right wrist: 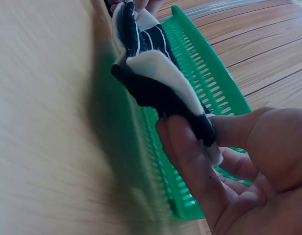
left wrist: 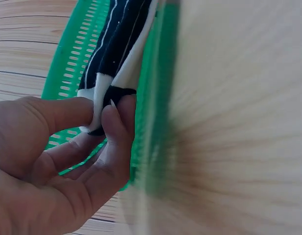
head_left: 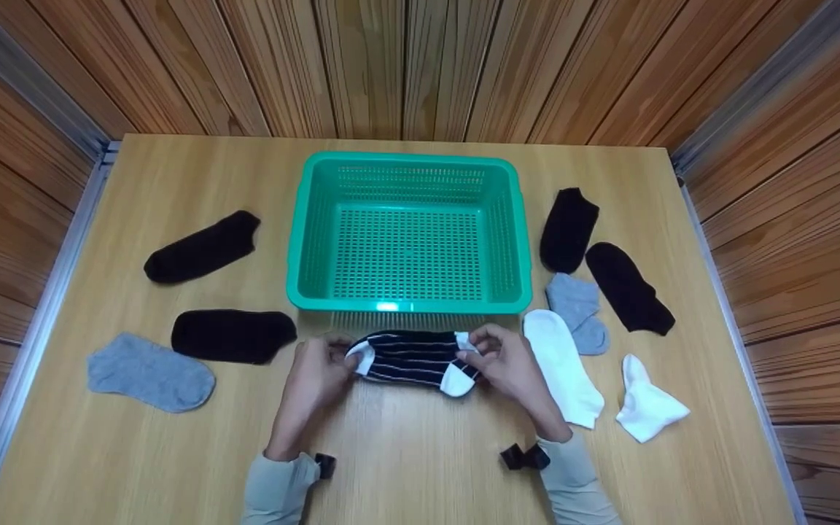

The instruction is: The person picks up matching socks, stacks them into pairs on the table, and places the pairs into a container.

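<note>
Black ankle socks with thin white stripes and white toe and heel patches, seemingly two laid together as one striped sock bundle (head_left: pixel 409 357), stretch between both hands just in front of the green basket. My left hand (head_left: pixel 323 368) pinches the left end between thumb and fingers; the left wrist view shows the thumb on a white patch (left wrist: pixel 99 93). At the other end my right hand (head_left: pixel 507 362) pinches the fabric. In the right wrist view, layered black and white fabric (right wrist: pixel 163 81) hangs between the thumb and fingers.
The green plastic basket (head_left: pixel 409 306) stands at the table's back middle with nothing in it. Left of it lie two black socks (head_left: pixel 205 248) and a grey sock (head_left: pixel 150 372). On the right are two black socks (head_left: pixel 569 230), grey fabric (head_left: pixel 580 313) and two white socks (head_left: pixel 562 368).
</note>
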Tool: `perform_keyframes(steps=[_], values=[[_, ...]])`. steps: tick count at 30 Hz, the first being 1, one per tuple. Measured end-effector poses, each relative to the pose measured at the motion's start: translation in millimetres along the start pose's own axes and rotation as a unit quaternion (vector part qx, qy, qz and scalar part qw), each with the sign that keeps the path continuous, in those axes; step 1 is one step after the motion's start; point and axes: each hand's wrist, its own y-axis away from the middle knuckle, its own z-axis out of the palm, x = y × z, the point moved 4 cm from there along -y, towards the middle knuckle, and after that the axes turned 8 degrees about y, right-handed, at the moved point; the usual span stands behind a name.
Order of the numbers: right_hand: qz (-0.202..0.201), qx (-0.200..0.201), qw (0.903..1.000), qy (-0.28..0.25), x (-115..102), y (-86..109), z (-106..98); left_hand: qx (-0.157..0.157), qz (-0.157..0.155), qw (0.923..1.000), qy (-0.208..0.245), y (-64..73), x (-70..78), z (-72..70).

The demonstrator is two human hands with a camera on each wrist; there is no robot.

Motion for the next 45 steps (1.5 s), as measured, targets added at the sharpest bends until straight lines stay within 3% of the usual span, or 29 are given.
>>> perform_keyframes(steps=[10,20,28,34,38,45], values=[[-0.011,0.0,0.9998,-0.015,-14.9,5.8,-20.3,-0.02,0.052,0.9984,-0.01,12.1,31.6,-10.3],[-0.047,0.015,0.9986,-0.021,-33.4,11.1,-40.1,-0.03,0.077,0.9966,0.003,15.7,59.4,-20.4],[-0.071,0.037,0.9968,0.007,-52.3,6.0,-54.7,-0.029,0.143,0.9875,-0.06,5.6,83.5,-24.0],[-0.091,0.057,0.9942,0.009,-67.0,-4.3,-61.4,-0.066,0.168,0.9794,-0.09,-7.0,96.3,-28.9],[-0.107,0.08,0.9911,0.008,-75.3,-12.7,-64.5,-0.085,0.184,0.9739,-0.102,-20.3,105.9,-36.5],[-0.121,0.104,0.9872,-0.01,-90.0,-29.0,-69.9,-0.078,0.211,0.9702,-0.089,-39.9,125.6,-46.1]])
